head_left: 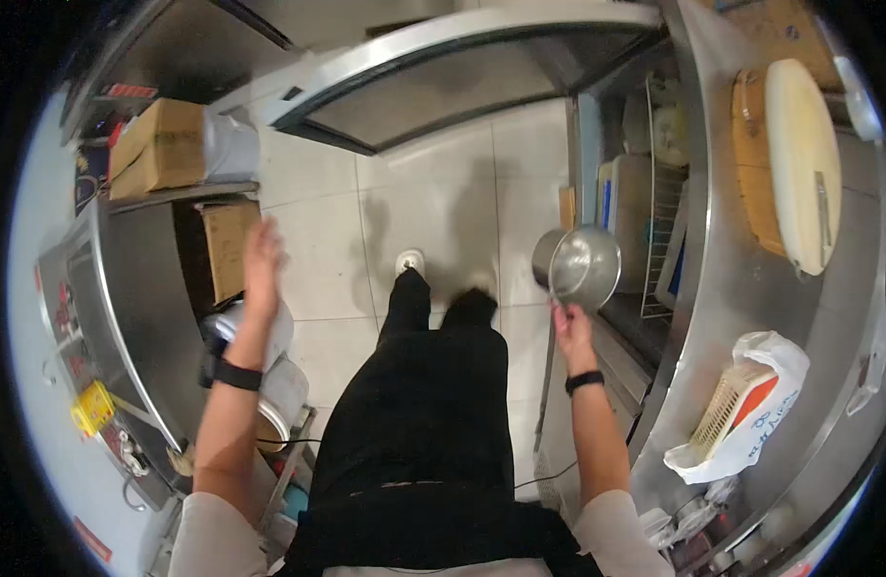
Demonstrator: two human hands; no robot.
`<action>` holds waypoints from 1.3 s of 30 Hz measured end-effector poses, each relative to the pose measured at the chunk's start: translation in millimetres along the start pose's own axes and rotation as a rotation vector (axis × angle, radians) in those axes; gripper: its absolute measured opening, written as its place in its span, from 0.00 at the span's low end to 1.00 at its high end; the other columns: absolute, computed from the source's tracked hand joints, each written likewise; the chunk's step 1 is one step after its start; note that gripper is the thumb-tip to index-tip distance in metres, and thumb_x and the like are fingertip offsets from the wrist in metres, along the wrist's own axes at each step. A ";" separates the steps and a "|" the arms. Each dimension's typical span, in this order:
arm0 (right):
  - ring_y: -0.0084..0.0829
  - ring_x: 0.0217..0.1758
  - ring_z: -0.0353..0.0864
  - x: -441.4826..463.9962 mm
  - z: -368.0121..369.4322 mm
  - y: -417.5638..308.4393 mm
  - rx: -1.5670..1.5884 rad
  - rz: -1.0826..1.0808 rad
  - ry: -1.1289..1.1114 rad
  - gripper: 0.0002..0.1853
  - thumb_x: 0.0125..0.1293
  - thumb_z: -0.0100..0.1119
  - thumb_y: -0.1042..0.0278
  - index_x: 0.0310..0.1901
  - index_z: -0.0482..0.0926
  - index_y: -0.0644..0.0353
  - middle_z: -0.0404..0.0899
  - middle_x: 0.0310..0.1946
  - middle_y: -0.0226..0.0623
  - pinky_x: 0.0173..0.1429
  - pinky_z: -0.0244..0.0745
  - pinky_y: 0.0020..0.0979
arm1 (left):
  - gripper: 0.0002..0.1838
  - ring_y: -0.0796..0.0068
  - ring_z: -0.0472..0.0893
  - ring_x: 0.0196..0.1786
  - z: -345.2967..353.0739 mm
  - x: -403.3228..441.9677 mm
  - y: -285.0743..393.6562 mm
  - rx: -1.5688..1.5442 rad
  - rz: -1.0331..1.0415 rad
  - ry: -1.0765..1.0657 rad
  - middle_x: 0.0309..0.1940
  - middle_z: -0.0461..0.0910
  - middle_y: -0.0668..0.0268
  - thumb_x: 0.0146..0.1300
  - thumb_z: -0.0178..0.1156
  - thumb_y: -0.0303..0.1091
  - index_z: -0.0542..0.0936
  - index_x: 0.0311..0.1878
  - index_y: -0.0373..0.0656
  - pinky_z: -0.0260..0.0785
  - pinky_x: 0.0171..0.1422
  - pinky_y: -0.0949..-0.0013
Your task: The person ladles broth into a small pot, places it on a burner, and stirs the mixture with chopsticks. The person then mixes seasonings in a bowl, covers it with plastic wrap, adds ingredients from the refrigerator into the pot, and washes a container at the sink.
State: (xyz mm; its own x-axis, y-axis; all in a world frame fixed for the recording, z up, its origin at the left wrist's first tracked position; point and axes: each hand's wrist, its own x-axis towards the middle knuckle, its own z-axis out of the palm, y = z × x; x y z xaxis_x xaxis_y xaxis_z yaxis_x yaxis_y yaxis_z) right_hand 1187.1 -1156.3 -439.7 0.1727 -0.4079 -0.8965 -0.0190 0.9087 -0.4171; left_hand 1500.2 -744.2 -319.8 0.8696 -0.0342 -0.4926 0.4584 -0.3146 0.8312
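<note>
My right hand (573, 325) grips a round stainless-steel pot (589, 267) by its near edge. The pot is tilted so that its shiny round face shows, in front of the open under-counter cabinet (645, 202). On the other side, my left hand (262, 269) is raised with its fingers stretched out and nothing in it. A cardboard box (227, 252) on a shelf is nearest to that hand.
A hinged door (462, 87) stands open across the far aisle. On the right steel counter (679, 385) lie a thick round cutting board (801, 163) and a plastic bag (780, 356) around a basket (736, 404). White buckets (284, 389) stand at left.
</note>
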 end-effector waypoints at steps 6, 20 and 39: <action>0.38 0.41 0.75 128.5 -9.6 -46.0 0.378 0.092 -0.051 0.12 0.60 0.39 0.76 0.43 0.66 0.74 0.73 0.37 0.48 0.46 0.76 0.30 | 0.28 0.67 0.53 0.64 37.5 126.3 95.6 0.411 0.599 0.273 0.61 0.56 0.60 0.62 0.42 0.47 0.58 0.61 0.41 0.44 0.66 0.67; 0.42 0.56 0.65 240.9 -118.8 -98.0 -0.169 -0.509 -0.045 0.20 0.65 0.40 0.66 0.56 0.60 0.67 0.63 0.54 0.51 0.52 0.72 0.34 | 0.24 0.67 0.60 0.61 71.7 198.8 89.0 1.025 0.679 0.053 0.56 0.64 0.60 0.65 0.36 0.46 0.66 0.57 0.40 0.46 0.65 0.68; 0.24 0.36 0.76 -194.7 -16.0 70.8 -0.238 -0.156 -0.191 0.14 0.62 0.43 0.67 0.48 0.68 0.59 0.76 0.34 0.36 0.39 0.69 0.21 | 0.41 0.57 0.46 0.67 142.6 -4.1 5.2 0.822 0.335 -0.480 0.65 0.43 0.53 0.57 0.47 0.56 0.45 0.65 0.41 0.40 0.67 0.61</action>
State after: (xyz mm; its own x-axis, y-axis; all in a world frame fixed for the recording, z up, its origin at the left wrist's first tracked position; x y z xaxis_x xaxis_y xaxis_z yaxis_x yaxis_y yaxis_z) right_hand 1136.4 -1013.9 -297.1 0.3729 -0.4954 -0.7846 -0.2037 0.7813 -0.5900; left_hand 1472.8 -881.1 -350.2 0.6813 -0.5622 -0.4687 -0.2221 -0.7689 0.5995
